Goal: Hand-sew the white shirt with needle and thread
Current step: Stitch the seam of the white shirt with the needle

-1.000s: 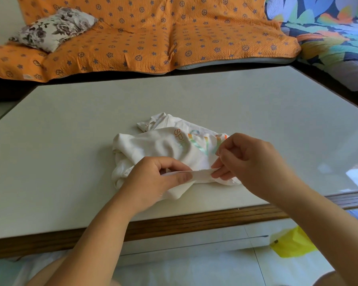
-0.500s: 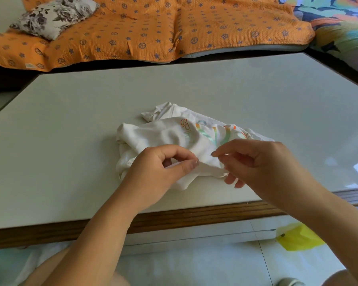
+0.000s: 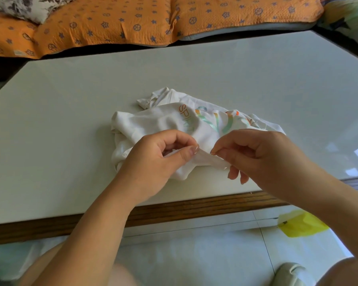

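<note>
A pale table (image 3: 70,120) carries the crumpled white shirt (image 3: 153,124), which lies just beyond the 2 hands, its printed letters on the far side of the knuckles. The left hand (image 3: 153,162) is curled, thumb and forefinger pinching a folded hem lifted off the heap. Just beside it, the right hand (image 3: 262,155) pinches the same strip with curled thumb and forefinger, its lower fingers loose beneath. Needle and thread are too fine to make out.
</note>
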A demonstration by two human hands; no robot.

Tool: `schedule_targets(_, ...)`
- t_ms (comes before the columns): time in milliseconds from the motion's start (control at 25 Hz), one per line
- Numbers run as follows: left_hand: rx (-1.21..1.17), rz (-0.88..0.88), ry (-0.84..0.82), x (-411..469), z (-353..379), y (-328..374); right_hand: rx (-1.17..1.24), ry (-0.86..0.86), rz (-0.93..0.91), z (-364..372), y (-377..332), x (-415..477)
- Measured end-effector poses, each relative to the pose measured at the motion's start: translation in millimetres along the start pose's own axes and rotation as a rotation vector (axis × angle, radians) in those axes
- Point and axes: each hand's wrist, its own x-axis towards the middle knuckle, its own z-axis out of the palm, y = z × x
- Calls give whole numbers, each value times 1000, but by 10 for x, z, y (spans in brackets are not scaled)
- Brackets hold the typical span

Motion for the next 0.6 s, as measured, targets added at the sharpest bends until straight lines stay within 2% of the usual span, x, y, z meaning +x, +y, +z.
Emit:
schedule_targets(160, -21, -9, -9, 9, 4, -1, 41, -28, 26, -8, 1, 1)
schedule_targets(600, 67, -73, -85, -26, 29, 88, 92, 67, 35, -20, 40, 14)
